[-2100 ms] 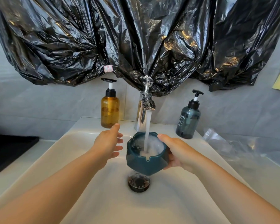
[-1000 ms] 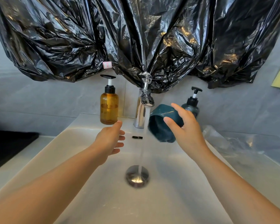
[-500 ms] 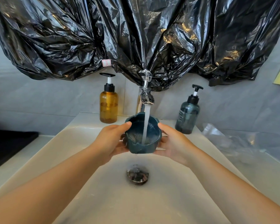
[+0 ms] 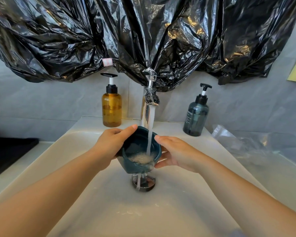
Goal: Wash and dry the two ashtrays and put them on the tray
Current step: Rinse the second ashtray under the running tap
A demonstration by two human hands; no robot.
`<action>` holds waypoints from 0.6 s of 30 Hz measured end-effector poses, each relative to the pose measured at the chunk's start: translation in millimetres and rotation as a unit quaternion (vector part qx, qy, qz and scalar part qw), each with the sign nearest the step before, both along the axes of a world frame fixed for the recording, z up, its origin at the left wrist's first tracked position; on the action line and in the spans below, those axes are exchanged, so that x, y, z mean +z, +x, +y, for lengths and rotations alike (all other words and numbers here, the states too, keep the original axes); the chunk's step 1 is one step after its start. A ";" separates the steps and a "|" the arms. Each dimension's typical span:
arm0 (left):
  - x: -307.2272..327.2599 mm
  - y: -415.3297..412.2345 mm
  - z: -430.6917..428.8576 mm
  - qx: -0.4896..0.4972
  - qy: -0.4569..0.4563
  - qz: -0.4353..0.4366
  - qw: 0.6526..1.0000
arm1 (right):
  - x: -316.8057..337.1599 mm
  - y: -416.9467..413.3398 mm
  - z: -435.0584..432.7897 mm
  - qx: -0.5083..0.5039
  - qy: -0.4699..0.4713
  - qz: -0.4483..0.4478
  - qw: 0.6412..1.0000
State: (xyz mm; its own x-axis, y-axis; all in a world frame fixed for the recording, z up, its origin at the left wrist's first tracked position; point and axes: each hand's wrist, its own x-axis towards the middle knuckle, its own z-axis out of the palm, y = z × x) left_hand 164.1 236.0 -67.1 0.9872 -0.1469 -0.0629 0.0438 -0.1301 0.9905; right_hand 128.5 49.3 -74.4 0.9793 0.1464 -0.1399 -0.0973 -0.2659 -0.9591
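Ashtray [image 4: 140, 165]: dark teal, held above the drain [image 4: 143, 183] at the middle of the sink [image 4: 178, 211], tilted toward the viewer; foaming water spills over its near rim.
Left hand [image 4: 109, 145]: grips the left wall, thumb at the rim.
Right hand [image 4: 176, 153]: clasps the right wall, fingers beneath.
Faucet [image 4: 149, 101]: running; stream [image 4: 150, 130] lands inside the ashtray.
Sink back edge: amber pump bottle [image 4: 111, 110] left of the faucet, grey-blue pump bottle [image 4: 196, 117] right.
Desk [image 4: 10, 183], left edge: black tray [image 4: 9, 154].
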 end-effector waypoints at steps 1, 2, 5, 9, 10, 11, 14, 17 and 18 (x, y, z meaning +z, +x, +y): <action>1.1 0.1 -0.2 -0.010 -0.021 0.019 1.000 | -2.5 1.2 1.4 -0.011 0.015 0.004 1.000; 3.0 0.1 -0.2 -0.021 -0.048 0.035 0.998 | -4.1 2.1 2.8 -0.028 0.042 0.011 0.999; 5.9 0.5 0.9 -0.057 -0.081 0.078 0.992 | -4.9 4.2 4.7 -0.083 0.137 0.016 0.987; 4.3 0.6 -0.5 -0.049 -0.067 0.069 0.994 | -2.8 6.4 4.4 -0.103 0.226 0.011 0.969; 4.2 0.3 -0.8 -0.036 -0.073 0.052 0.995 | -2.4 5.8 4.7 -0.098 0.233 0.020 0.967; 3.9 0.3 -0.6 -0.025 -0.078 0.038 0.996 | -2.2 5.6 4.0 -0.092 0.229 0.035 0.969; 2.2 0.7 1.3 -0.006 -0.080 0.008 0.997 | -0.1 5.5 -0.6 -0.062 0.162 0.080 0.982; 0.8 1.1 2.1 0.019 -0.005 -0.048 0.999 | 2.5 5.9 -6.0 -0.051 0.099 0.047 0.993; 0.7 0.5 1.7 0.024 0.021 -0.062 0.998 | 3.3 5.2 -6.9 -0.047 0.096 0.028 0.994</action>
